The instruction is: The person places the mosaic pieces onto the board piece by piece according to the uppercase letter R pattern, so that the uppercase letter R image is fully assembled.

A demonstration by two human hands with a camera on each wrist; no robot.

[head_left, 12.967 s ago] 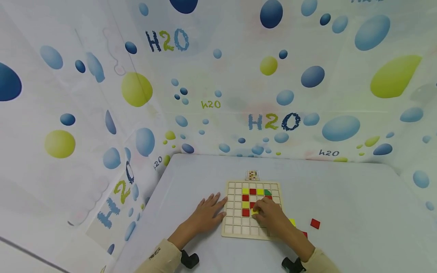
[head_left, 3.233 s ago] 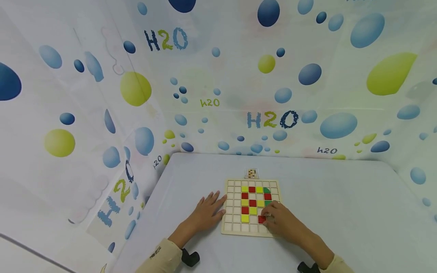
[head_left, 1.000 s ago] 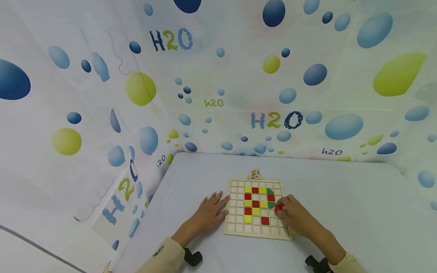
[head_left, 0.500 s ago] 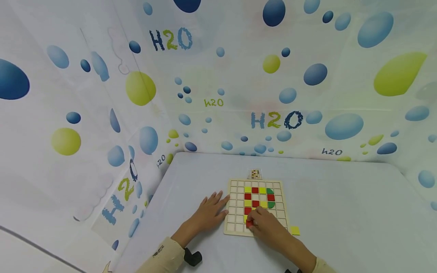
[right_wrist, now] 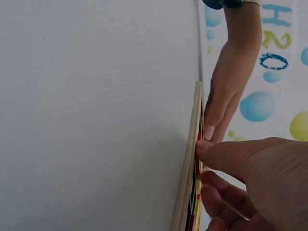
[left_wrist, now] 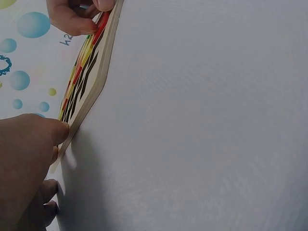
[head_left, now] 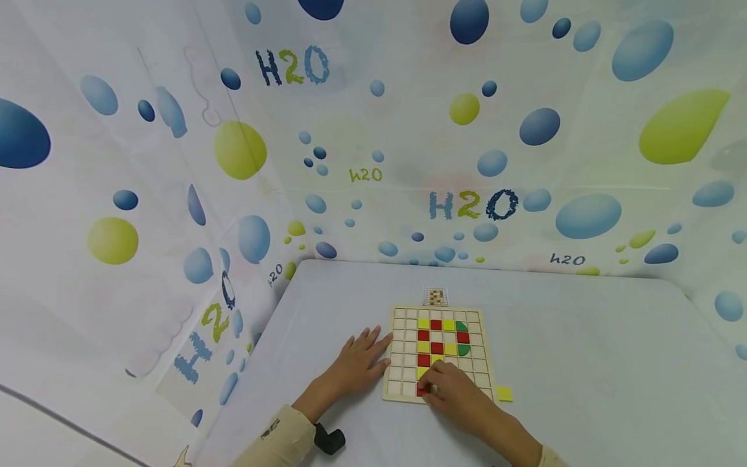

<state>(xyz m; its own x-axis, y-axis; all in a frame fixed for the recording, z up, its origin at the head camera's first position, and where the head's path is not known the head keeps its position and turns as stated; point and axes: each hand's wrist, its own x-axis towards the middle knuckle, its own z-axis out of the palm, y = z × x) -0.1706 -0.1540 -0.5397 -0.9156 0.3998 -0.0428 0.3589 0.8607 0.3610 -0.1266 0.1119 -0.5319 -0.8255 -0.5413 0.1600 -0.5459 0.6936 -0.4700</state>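
Observation:
A square wooden grid board (head_left: 397, 376) lies on the white table, with yellow, red and green tiles in its middle columns. My right hand (head_left: 458, 395) pinches a red tile (head_left: 421, 390) between thumb and fingers at the board's front row, below a column of alternating yellow and red tiles. In the right wrist view the thumb sits on the red tile (right_wrist: 198, 166) beside the board's edge. Fingers spread, my left hand (head_left: 353, 366) rests on the table with its fingertips at the board's left edge. My right hand covers some front cells.
One loose yellow tile (head_left: 504, 394) lies on the table by the board's front right corner. Behind the board is a small printed card (head_left: 435, 297) with a coloured grid pattern. A patterned curtain (head_left: 397, 130) rises behind the table.
Tiles have been added to the board and the loose red ones at the right are gone. My right hand brought a red tile from the board's right edge to its front row. My left hand stays.

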